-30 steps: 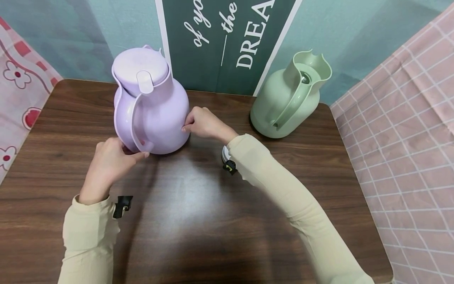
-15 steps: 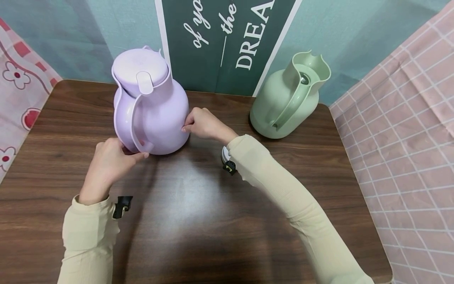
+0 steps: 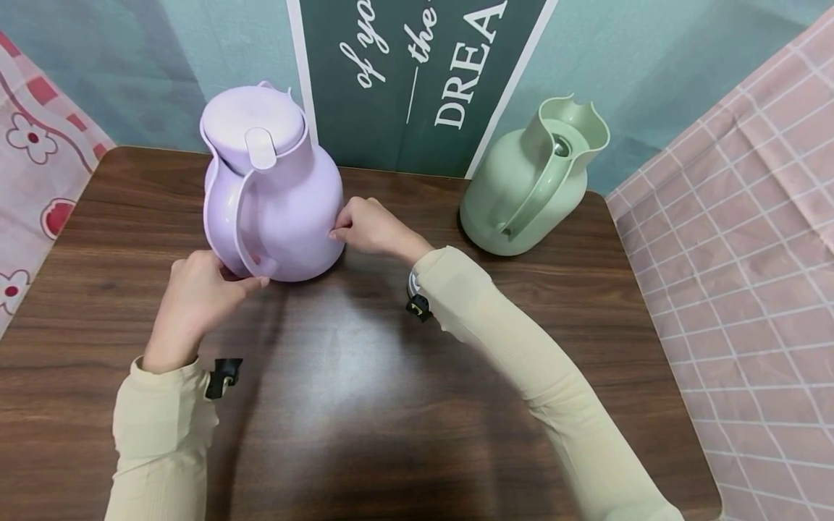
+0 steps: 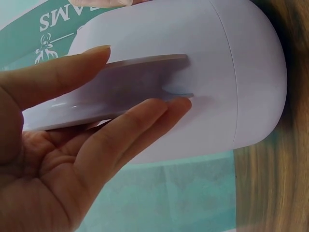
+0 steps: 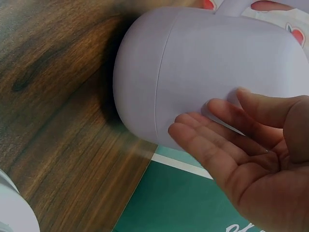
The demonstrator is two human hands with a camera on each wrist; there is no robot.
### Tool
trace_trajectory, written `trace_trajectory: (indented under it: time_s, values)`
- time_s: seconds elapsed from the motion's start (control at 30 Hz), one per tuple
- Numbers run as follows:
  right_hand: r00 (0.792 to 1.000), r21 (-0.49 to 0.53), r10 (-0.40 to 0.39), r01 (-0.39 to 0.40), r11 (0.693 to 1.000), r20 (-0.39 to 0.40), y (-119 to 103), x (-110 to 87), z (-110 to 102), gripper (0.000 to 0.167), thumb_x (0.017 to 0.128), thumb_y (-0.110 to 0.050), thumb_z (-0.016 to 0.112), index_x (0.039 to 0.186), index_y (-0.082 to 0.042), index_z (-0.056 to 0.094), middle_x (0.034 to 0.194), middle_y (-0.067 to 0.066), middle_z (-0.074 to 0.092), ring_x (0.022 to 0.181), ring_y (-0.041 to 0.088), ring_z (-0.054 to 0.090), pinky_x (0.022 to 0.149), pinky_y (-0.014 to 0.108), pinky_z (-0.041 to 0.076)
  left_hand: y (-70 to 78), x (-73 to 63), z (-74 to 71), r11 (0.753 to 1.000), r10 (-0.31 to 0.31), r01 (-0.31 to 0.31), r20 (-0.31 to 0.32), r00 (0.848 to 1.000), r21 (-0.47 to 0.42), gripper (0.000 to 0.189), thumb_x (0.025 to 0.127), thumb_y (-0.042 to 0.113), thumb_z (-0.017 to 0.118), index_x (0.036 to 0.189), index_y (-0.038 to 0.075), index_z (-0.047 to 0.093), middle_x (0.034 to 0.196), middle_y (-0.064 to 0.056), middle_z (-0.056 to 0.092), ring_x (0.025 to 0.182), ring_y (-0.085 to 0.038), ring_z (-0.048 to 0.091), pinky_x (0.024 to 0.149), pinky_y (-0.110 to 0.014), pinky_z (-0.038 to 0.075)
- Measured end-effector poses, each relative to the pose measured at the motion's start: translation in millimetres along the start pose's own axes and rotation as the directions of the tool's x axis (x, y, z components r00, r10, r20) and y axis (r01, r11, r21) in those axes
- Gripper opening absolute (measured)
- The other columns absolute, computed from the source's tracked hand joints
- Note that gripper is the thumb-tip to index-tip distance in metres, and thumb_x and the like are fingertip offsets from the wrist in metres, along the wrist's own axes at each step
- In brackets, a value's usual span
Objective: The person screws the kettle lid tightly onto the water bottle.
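Note:
A lilac vacuum jug with its lid on stands upright at the back left of the table. My left hand holds the lower end of its handle; in the left wrist view the thumb lies along one side of the handle and the fingers along the other. On the jug's right side, my right hand rests its loosely bent fingertips against the body. A pale green vacuum jug stands upright at the back right, its top uncovered and showing a shiny round part.
Beneath everything is a dark wooden table. A teal cloth with a lettered dark green panel hangs behind it. Pink gridded cloth borders the right edge. A white round thing shows at the right wrist view's lower left.
Over the last half second the lilac jug has shifted slightly to the left, with both hands moving along with it. The green jug has stayed in its place.

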State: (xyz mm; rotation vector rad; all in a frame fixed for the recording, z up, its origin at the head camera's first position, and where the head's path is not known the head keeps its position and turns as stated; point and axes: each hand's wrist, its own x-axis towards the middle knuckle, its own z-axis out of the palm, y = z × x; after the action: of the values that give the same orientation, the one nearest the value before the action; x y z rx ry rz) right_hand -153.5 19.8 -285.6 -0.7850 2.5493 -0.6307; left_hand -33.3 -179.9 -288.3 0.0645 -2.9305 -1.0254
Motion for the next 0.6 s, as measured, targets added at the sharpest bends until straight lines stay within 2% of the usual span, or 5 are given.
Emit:
trace_trajectory:
  time_s: [0.1, 0.2, 0.3, 0.43, 0.6]
  values:
    - [1.000, 0.000, 0.001, -0.001, 1.000, 0.012, -0.4, 0.5, 0.0, 0.022, 0.090, -0.018, 0.057, 0.081, -0.005, 0.072, 0.062, -0.002, 0.052, 0.064, 0.011, 0.043, 0.058, 0.021, 0.034, -0.7, 0.1, -0.8, 1.000, -0.011, 0.011, 0.002, 1.000, 0.000, 0.030, 0.075, 0.021, 0.072, 0.079, -0.007, 0.061, 0.072, -0.026, 0.060, 0.073, -0.046, 0.052, 0.065, -0.051, 0.036]
    - [1.000, 0.002, -0.003, 0.003, 1.000, 0.031, -0.9, 1.3, -0.4, 0.021, 0.091, -0.018, 0.055, 0.087, -0.006, 0.072, 0.071, 0.000, 0.059, 0.069, 0.011, 0.047, 0.063, 0.021, 0.037, -1.6, 0.3, -2.5, 1.000, -0.030, 0.030, 0.008, 1.000, 0.003, 0.030, 0.075, 0.022, 0.071, 0.077, -0.006, 0.061, 0.068, -0.022, 0.059, 0.072, -0.044, 0.052, 0.062, -0.047, 0.037]
    - [0.998, -0.011, -0.008, 0.008, 1.000, 0.060, -1.2, 2.4, -0.5, 0.020, 0.092, -0.012, 0.051, 0.097, -0.006, 0.070, 0.090, 0.002, 0.065, 0.083, 0.011, 0.053, 0.074, 0.021, 0.041, -3.3, 0.9, -4.2, 0.999, -0.049, 0.048, 0.011, 0.999, 0.012, 0.029, 0.076, 0.023, 0.071, 0.074, -0.005, 0.061, 0.064, -0.017, 0.058, 0.069, -0.041, 0.051, 0.058, -0.042, 0.037]
    - [0.995, -0.032, -0.017, 0.021, 0.999, 0.098, -1.5, 3.6, -0.3, 0.029, 0.089, -0.002, 0.044, 0.109, -0.005, 0.065, 0.109, 0.004, 0.062, 0.105, 0.012, 0.052, 0.088, 0.021, 0.039, -6.2, 2.6, -6.4, 0.998, -0.068, 0.068, 0.011, 0.998, 0.014, 0.029, 0.076, 0.023, 0.071, 0.075, -0.005, 0.061, 0.065, -0.016, 0.059, 0.069, -0.039, 0.052, 0.057, -0.039, 0.036]
    - [0.990, -0.033, -0.043, 0.048, 0.998, 0.136, -0.8, 5.5, 1.1, 0.039, 0.086, 0.002, 0.040, 0.119, -0.006, 0.060, 0.118, 0.004, 0.058, 0.113, 0.012, 0.048, 0.092, 0.020, 0.035, -10.8, 4.7, -9.0, 0.996, -0.091, 0.091, 0.001, 0.996, 0.010, 0.031, 0.077, 0.024, 0.070, 0.080, -0.006, 0.061, 0.072, -0.022, 0.060, 0.075, -0.044, 0.050, 0.064, -0.046, 0.037]
